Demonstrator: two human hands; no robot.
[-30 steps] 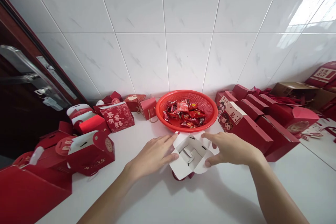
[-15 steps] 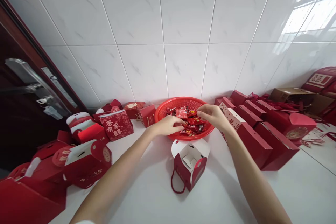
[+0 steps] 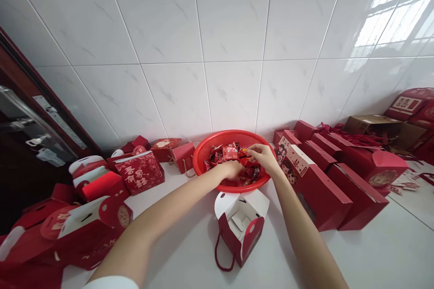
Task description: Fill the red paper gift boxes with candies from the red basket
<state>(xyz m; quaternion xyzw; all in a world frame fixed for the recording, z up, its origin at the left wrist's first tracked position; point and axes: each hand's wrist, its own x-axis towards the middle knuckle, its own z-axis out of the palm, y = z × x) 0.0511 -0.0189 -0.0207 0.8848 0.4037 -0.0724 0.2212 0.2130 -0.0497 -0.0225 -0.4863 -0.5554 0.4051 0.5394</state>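
Left hand (image 3: 234, 170) dips among wrapped sweets (image 3: 230, 153) in red basket (image 3: 251, 138); right hand (image 3: 263, 156) curls over them, both grips unclear. Light pinches best, forearms clear of open box (image 3: 252, 237) in front.

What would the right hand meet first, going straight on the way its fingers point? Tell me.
The right hand would most likely meet the wrapped sweets piled in the red basket; whether its fingertips already touch some is hard to tell.
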